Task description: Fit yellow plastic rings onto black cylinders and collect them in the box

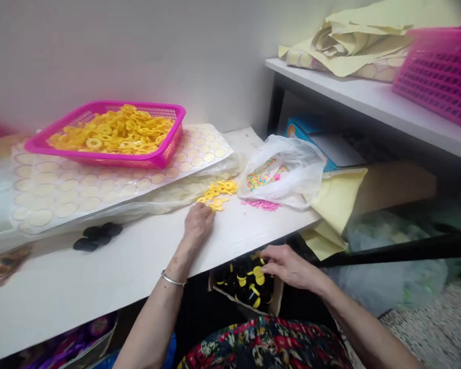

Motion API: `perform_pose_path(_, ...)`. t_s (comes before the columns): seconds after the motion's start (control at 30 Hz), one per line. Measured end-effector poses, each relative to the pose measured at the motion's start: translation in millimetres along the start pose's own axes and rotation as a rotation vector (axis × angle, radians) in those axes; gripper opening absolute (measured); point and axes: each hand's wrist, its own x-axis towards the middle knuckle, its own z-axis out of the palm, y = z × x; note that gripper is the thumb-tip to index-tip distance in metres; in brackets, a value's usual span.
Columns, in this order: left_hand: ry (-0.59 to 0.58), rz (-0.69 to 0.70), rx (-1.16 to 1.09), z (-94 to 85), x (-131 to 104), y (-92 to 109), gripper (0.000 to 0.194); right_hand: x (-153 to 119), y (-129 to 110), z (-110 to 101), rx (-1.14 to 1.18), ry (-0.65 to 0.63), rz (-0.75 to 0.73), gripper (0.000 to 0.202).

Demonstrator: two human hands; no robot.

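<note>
My left hand [199, 223] is on the white table with its fingers curled down onto a yellow plastic ring [201, 200] at the edge of a small pile of yellow plastic rings [222, 189]. Over a cardboard box [278, 297] below the table edge is my right hand [287, 264], thumb and index finger apart, with nothing visible between them. Inside that box lie several small black containers with yellow caps [254, 293]. Its fingertips are close to a yellow cap [258, 275].
A pink basket [164, 159] full of yellow rings stands on printed sheets [87, 192]. Black caps [97, 237] lie at left. Pink bits [261, 205] and a plastic bag of coloured beads [295, 177] are at right. A shelf [368, 102] overhangs the right side.
</note>
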Motion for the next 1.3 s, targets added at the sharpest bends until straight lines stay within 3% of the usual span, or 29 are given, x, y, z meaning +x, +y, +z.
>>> perform_pose_path(0.07,0.056,0.031,-0.066,-5.8,-14.1,-2.4,0.017,2.6,-0.2,-14.0,0.089,0.116,-0.028,0.019)
perform_pose_path(0.13,0.306,-0.083,-0.082,-18.5,-31.1,-18.7,0.025,11.5,3.6,-21.6,0.091,0.305,-0.013,0.021)
perform_pose_path(0.23,0.825,-0.487,0.05,-51.6,-60.7,-71.2,0.037,24.8,13.7,-19.6,0.118,0.415,0.027,0.023)
perform_pose_path(0.27,0.942,-0.633,0.099,-64.9,-70.6,-93.2,0.043,26.8,17.2,-16.5,0.144,0.417,0.038,0.024)
perform_pose_path(0.33,1.046,-0.849,0.155,-90.3,-86.7,-136.7,0.052,26.8,23.4,-9.4,0.2,0.385,0.059,0.025)
perform_pose_path(0.4,0.964,-0.878,0.179,-109.8,-93.8,-172.9,0.054,24.2,27.7,-3.0,0.232,0.349,0.082,0.027)
perform_pose_path(0.47,0.791,-0.751,0.206,-121.4,-91.1,-197.1,0.054,22.1,28.6,1.2,0.251,0.327,0.106,0.027)
perform_pose_path(0.53,0.633,-0.606,0.232,-126.0,-82.2,-210.0,0.054,21.3,24.8,2.6,0.272,0.314,0.127,0.028)
perform_pose_path(0.6,0.554,-0.53,0.242,-126.4,-72.5,-215.6,0.054,21.2,16.8,1.8,0.28,0.288,0.13,0.026)
perform_pose_path(0.8,0.496,-0.509,0.223,-110.5,-59.2,-215.5,0.05,26.6,-4.5,-4.8,0.198,0.19,0.076,0.017)
perform_pose_path(0.93,0.457,-0.333,0.256,-87.0,-52.3,-198.7,0.041,40.8,1.4,-11.4,0.119,0.396,0.075,0.018)
perform_pose_path(1.03,0.455,-0.311,0.232,-76.9,-44.3,-189.6,0.036,50.8,9.7,-18.0,0.127,0.489,0.094,0.022)
perform_pose_path(1.17,0.458,-0.411,0.104,-82.6,-41.8,-191.2,0.041,50.1,16.7,-20.7,0.193,0.442,0.157,0.027)
perform_pose_path(1.3,0.466,-0.438,0.016,-91.0,-49.3,-192.2,0.04,45.9,20.6,-15.3,0.194,0.48,0.159,0.028)
